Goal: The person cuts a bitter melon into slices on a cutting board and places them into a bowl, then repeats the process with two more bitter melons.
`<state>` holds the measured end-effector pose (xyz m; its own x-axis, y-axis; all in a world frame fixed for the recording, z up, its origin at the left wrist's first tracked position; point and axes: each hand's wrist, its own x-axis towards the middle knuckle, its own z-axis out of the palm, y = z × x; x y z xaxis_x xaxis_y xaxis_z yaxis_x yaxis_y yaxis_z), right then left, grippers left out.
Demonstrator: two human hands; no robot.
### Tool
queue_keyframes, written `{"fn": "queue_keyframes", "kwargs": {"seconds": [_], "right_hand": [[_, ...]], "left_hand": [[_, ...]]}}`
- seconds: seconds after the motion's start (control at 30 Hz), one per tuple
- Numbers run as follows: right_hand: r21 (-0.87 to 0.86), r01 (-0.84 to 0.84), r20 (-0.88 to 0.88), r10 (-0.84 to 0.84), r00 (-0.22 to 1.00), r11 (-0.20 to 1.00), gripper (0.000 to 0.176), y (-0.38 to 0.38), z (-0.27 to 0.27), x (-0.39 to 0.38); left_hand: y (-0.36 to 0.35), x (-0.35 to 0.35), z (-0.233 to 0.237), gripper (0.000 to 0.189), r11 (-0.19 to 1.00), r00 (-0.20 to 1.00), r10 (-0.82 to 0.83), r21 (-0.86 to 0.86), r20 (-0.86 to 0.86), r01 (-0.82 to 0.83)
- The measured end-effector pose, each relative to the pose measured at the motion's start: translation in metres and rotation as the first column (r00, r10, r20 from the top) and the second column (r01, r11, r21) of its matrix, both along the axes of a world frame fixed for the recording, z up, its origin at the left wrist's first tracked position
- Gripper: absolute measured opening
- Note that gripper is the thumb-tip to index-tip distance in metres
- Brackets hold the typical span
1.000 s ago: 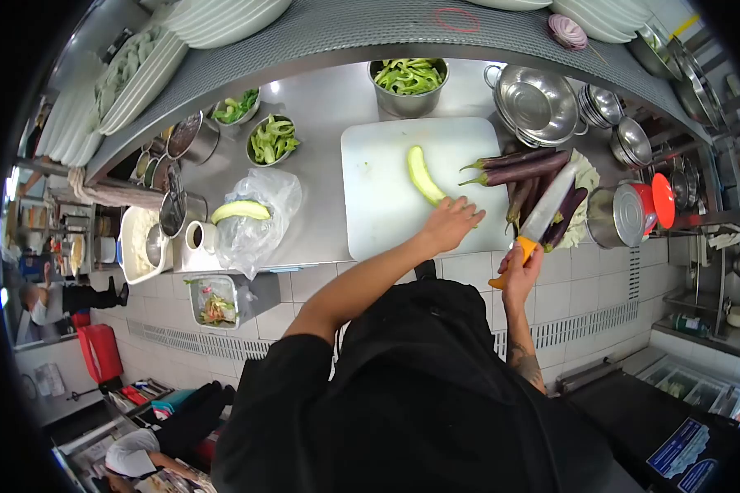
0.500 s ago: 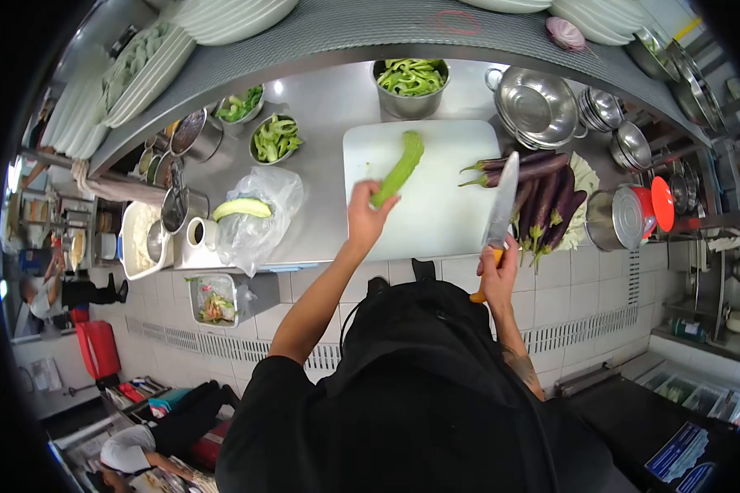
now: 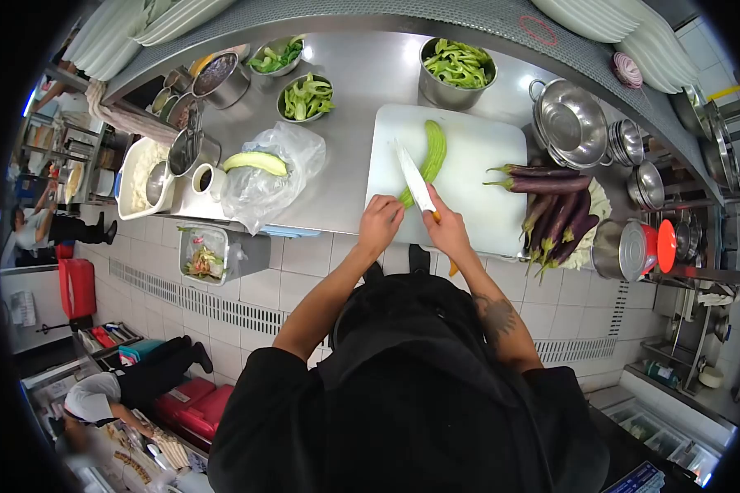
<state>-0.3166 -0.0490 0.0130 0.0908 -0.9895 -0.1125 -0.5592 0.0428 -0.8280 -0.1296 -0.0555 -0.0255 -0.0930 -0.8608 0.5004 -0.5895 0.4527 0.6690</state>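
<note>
A long, curved, ridged green bitter melon [image 3: 435,153] lies lengthwise on the white cutting board [image 3: 485,135]. My left hand [image 3: 381,223] has its fingers closed on the near end of the melon, at the board's front edge. In my right hand [image 3: 447,233] is a kitchen knife [image 3: 414,179] with an orange handle. Its blade lies slantwise across the lower part of the melon, tip pointing away to the left. Beside the board's right side is a pile of purple eggplants [image 3: 555,214], a few overlapping its edge.
A pot of sliced green vegetable [image 3: 459,90] stands behind the board, a smaller bowl [image 3: 306,99] of it further left. Left are a plastic bag [image 3: 298,168] with a pale green piece [image 3: 255,163] and a bin [image 3: 214,256] below. Metal pans [image 3: 569,123] stand right; a shelf [image 3: 386,15] overhangs the back.
The knife has swung from beside the eggplants leftward and down onto the bitter melon. Both hands are now close together at the board's front edge. The whole view has shifted.
</note>
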Motion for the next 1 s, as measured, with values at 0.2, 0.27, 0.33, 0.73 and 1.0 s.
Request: {"fn": "queue_keyframes", "kwargs": {"seconds": [0.2, 0.27, 0.33, 0.73, 1.0], "right_hand": [[0.034, 0.022, -0.113, -0.018, 0.993, 0.999, 0.065, -0.029, 0.009, 0.013], [0.057, 0.024, -0.118, -0.017, 0.993, 0.998, 0.066, -0.025, 0.005, 0.010], [-0.030, -0.073, -0.107, 0.069, 0.992, 0.997, 0.067, -0.003, -0.005, 0.004], [0.145, -0.001, -0.064, 0.011, 0.998, 0.989, 0.060, 0.092, 0.031, -0.057], [0.004, 0.275, -0.073, -0.274, 0.959, 0.961, 0.062, 0.057, 0.041, -0.063]], "left_hand": [[0.000, -0.002, 0.000, 0.013, 1.000, 1.000, 0.024, 0.004, 0.019, -0.024], [-0.001, -0.003, -0.001, 0.013, 1.000, 0.999, 0.030, 0.006, 0.021, -0.030], [0.002, -0.003, -0.002, 0.013, 0.999, 0.999, 0.030, 0.012, 0.024, -0.030], [-0.015, 0.001, 0.004, 0.026, 0.986, 0.979, 0.158, 0.031, 0.131, -0.163], [-0.063, -0.051, -0.003, 0.038, 0.976, 0.966, -0.194, 0.136, 0.172, 0.172]]}}
